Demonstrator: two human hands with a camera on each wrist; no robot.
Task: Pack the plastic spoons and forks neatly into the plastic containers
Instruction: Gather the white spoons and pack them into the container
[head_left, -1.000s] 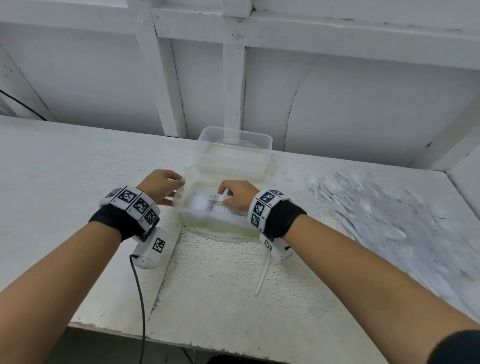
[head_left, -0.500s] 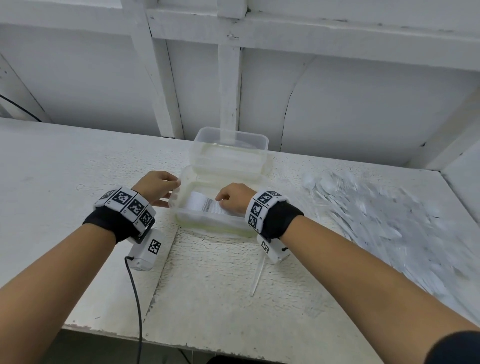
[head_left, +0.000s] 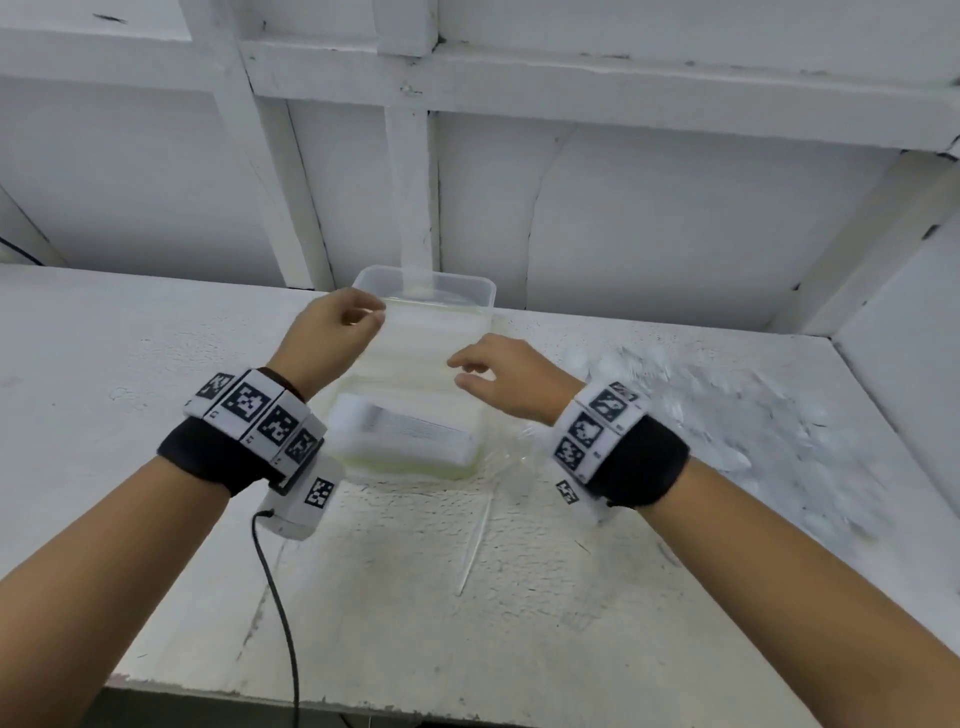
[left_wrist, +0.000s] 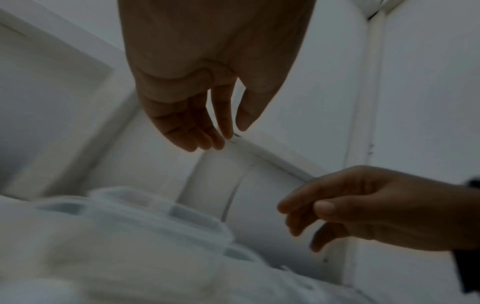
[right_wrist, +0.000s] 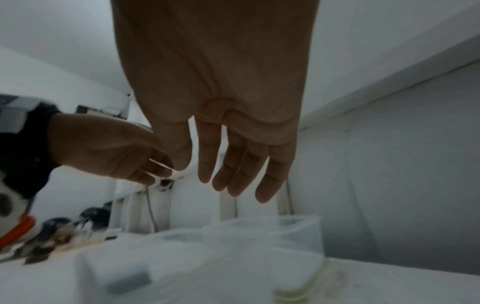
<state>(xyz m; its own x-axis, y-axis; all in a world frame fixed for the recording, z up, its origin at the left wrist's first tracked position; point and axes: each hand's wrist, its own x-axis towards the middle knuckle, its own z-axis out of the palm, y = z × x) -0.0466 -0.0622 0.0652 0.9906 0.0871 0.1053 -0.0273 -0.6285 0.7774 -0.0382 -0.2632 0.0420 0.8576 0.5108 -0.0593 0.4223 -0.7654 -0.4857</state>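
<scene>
1. Head view. White table (head_left: 156, 415); a clear plastic container (head_left: 415, 457) sits at its middle near the back wall, with a second clear container (head_left: 441, 286) just behind it. A neat stack of white plastic cutlery (head_left: 405, 431) lies inside the near container, handles running left to right. Left hand (head_left: 332, 332) is raised above the container's far-left corner, fingers loosely curled, holding nothing. Right hand (head_left: 509, 374) hovers above the container's right side, fingers relaxed and slightly spread, empty. A loose heap of white spoons and forks (head_left: 727, 415) is spread on the table to the right. One thin white utensil (head_left: 475, 545) lies alone on the table in front of the container. A black cable (head_left: 280, 597) trails from the left wrist unit.

2. Left wrist view. Dim and blurred. Left hand (left_wrist: 207, 92) hangs with fingers together, nearly straight, nothing in them. Right hand (left_wrist: 363, 207) comes in from the right, fingers loosely bent, empty. Container (left_wrist: 155, 216) is below, smeared.

3. Right wrist view. Right hand (right_wrist: 221, 123) has fingers extended downward, slightly parted, clear of the container (right_wrist: 259, 236) beneath. Left hand (right_wrist: 109, 150) is at left, fingers lax.
</scene>
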